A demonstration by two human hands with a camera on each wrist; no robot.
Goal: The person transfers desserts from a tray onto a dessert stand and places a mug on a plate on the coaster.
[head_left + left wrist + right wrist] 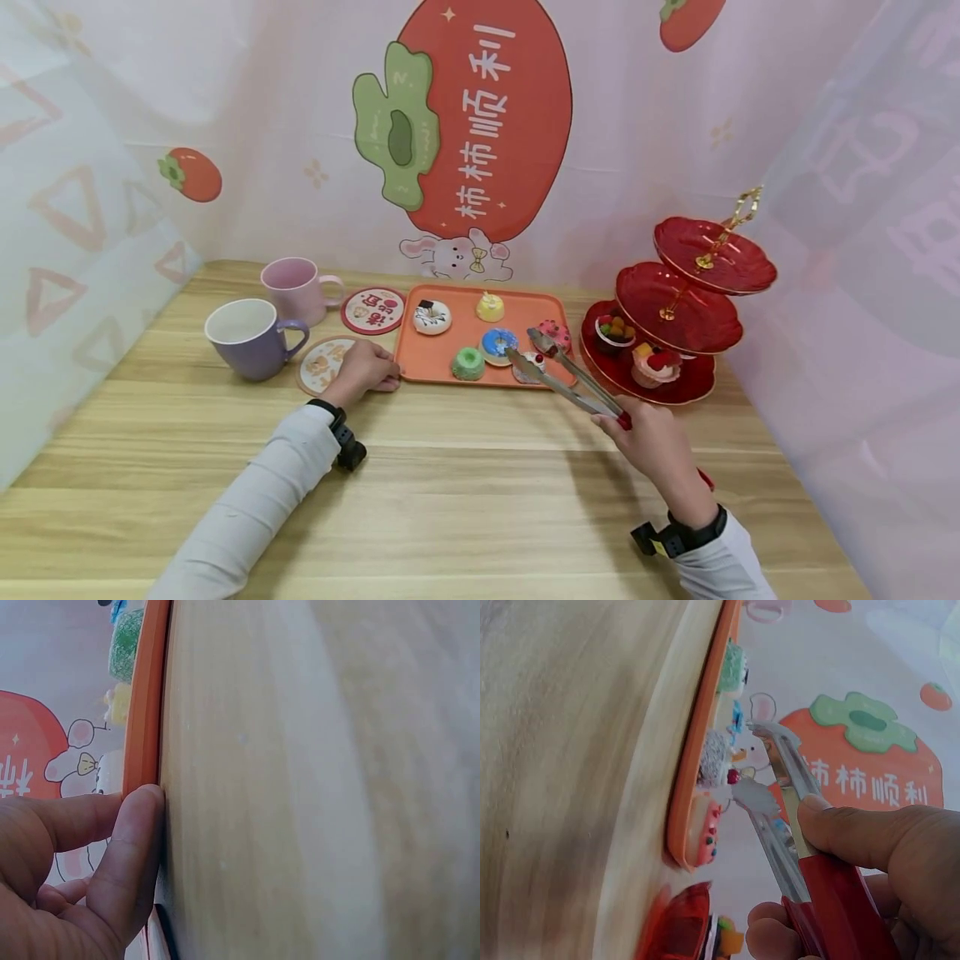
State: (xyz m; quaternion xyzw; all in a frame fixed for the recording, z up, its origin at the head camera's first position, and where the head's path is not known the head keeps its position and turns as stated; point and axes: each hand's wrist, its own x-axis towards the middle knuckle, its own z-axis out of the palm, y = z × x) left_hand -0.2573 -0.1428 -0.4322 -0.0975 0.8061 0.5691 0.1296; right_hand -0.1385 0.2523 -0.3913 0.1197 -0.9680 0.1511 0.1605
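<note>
My left hand [365,367] pinches the near left corner of an orange tray [431,358] between thumb and finger, close up in the left wrist view. My right hand [654,437] grips metal tongs [791,769] by their red handles. The spread tips hang over the tray's right end, by a cherry-topped pastry [527,367] and a pink donut [555,332]; nothing shows between them. Also on the tray are a blue donut [495,344], a green ring cake [468,364], a white donut [432,317] and a yellow cake [491,307].
A three-tier red stand [637,300] stands right of the tray, with a fruit cup [613,332] and a pink cupcake [654,369] on its bottom tier. On the left are a purple mug [251,346], a pink mug [296,292], a red-rimmed coaster [372,310] and a tan-rimmed coaster [318,367].
</note>
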